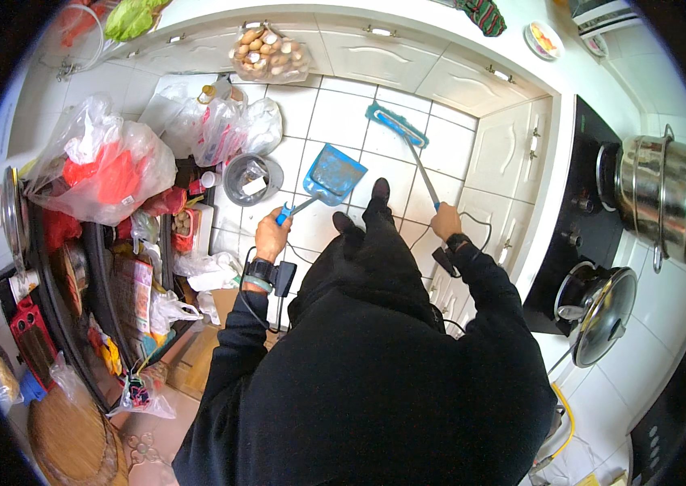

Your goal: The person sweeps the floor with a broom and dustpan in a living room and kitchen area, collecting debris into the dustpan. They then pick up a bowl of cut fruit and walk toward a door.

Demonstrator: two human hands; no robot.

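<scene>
My left hand (272,236) grips the blue handle end of a dustpan, and the blue dustpan (335,174) lies over the white floor tiles ahead of my feet. Around the upper handle of a broom my right hand (446,222) is closed. The broom (397,124) has a blue head with teal bristles, which rests on the tiles near the far cabinets, apart from the dustpan. Between the dustpan and the shelf on the left is a grey waste bin (252,180) with a liner and some rubbish in it.
Plastic bags (221,130) and a bottle stand on the floor at the upper left. A crowded shelf rack (97,291) lines the left side. A bag of potatoes (270,56) hangs at the far cabinets. At right, a steel steamer pot (658,197) and a lidded pan (605,316) sit on the black hob (552,243).
</scene>
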